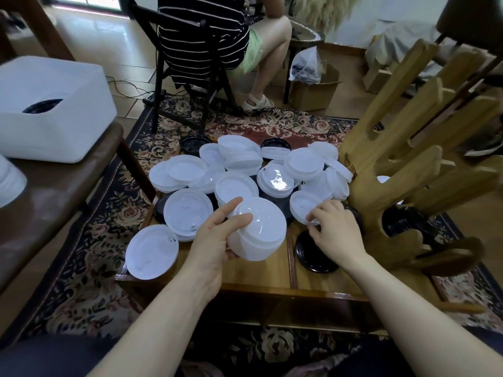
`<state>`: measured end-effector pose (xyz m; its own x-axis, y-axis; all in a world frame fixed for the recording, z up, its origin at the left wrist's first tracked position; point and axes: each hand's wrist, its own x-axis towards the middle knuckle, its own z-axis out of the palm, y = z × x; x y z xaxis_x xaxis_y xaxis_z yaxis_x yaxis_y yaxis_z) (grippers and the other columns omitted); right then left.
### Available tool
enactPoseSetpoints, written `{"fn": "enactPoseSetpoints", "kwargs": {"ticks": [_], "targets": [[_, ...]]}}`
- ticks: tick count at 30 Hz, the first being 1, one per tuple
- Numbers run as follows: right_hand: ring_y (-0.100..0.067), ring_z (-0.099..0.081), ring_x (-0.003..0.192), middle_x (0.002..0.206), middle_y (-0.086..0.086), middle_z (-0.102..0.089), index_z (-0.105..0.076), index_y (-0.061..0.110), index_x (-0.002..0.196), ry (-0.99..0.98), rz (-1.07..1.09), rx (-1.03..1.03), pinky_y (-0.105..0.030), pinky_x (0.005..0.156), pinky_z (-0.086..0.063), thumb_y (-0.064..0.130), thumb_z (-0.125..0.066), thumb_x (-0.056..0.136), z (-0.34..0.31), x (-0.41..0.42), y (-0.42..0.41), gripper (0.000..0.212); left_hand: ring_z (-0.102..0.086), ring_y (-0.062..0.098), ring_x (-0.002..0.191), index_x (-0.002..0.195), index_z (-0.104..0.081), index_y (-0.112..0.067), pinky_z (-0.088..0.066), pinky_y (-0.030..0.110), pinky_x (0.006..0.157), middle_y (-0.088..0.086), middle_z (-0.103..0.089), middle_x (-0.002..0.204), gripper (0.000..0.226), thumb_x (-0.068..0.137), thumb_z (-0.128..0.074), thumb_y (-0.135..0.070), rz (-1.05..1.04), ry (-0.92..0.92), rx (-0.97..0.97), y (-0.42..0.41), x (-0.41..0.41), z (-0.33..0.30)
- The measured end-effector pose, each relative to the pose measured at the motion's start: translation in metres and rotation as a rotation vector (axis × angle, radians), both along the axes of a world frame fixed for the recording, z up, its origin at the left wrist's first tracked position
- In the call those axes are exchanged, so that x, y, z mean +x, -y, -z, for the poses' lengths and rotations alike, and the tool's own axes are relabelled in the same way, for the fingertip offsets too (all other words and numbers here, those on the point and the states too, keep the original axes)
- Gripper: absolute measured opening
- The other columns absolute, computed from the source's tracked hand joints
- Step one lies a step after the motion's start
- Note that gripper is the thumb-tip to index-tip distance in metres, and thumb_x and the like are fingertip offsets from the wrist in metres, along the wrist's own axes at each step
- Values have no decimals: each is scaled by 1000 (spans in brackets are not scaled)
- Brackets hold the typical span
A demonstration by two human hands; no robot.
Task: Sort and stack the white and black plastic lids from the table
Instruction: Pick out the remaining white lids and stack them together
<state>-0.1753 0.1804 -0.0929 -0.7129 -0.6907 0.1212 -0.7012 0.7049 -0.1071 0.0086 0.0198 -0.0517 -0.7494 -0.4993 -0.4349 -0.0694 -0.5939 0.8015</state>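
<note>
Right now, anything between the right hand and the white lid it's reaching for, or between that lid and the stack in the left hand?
Nothing visible. The right hand already pinches the white lid at its near rim. The white stack held in the left hand sits just beside it, with only open space between them.

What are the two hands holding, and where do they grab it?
The left hand grips a stack of white lids round its side. The right hand pinches the near rim of one white lid on the table.
</note>
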Motion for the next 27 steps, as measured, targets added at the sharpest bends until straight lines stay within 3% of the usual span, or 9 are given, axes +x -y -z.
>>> {"fn": "enactPoseSetpoints", "kwargs": {"ticks": [3,5,10,12,15,19,21,25,27], "targets": [[-27,-53,107,101,-2,-64,-69,14,97,27,60,-45,-39,80,-39,19,-62,91,-14,5,1,10,-61,23,113,120,-69,-34,-53,38,84,-1,-65,127,47,76,-74,-21,17,-6,6,0,0,-1],[-21,-56,98,93,4,-64,-68,18,95,142,117,-202,-38,80,-44,21,-61,92,-33,10,2,9,-61,23,115,121,-68,-35,-55,37,83,-1,-64,129,55,68,-76,-24,22,-10,-4,-1,-1,-2],[0,-56,59,70,10,-64,-65,18,86,771,279,-799,-13,60,-44,17,-66,92,-79,27,-4,6,-60,24,118,119,-69,-36,-55,39,88,-2,-62,133,45,78,-75,-18,-9,-11,-1,-3,-3,0],[-5,-61,62,70,6,-68,-63,15,87,1067,268,-999,-17,60,-52,10,-62,92,-91,34,-2,7,-59,24,119,119,-68,-36,-55,41,90,-2,-62,133,46,77,-76,-20,-25,-9,-6,-5,-3,-1],[-18,-70,80,91,-7,-73,-62,5,100,1440,198,-1184,-28,67,-60,9,-60,85,-98,40,3,15,-60,23,119,124,-66,-36,-54,41,93,-4,-62,133,48,80,-76,-21,-38,-13,-16,-7,-3,-3],[-25,-70,96,113,-17,-70,-61,-1,119,1611,53,-1140,-35,79,-61,5,-58,83,-99,53,11,37,-62,22,118,124,-66,-36,-53,44,99,-3,-63,133,60,66,-80,-28,-50,-26,-15,-9,-2,-9],[-24,-70,95,114,-16,-71,-61,0,120,1620,-10,-1061,-33,75,-61,4,-59,82,-97,59,14,38,-62,21,118,124,-66,-36,-53,44,98,-3,-63,133,62,64,-79,-30,-66,-37,-9,-9,-2,-11],[-12,-61,63,82,-5,-69,-62,-2,107,1461,-60,-842,-23,54,-45,7,-67,82,-89,63,16,27,-62,21,118,125,-66,-35,-51,47,102,-5,-65,131,50,79,-76,-20,-71,-33,3,-8,-2,-11],[-10,-54,58,75,-2,-63,-61,0,108,1446,-90,-814,-25,52,-36,26,-70,88,-89,61,16,34,-61,21,119,124,-67,-35,-50,47,103,-5,-65,131,51,76,-77,-20,-64,-31,18,-8,-1,-11]]}}
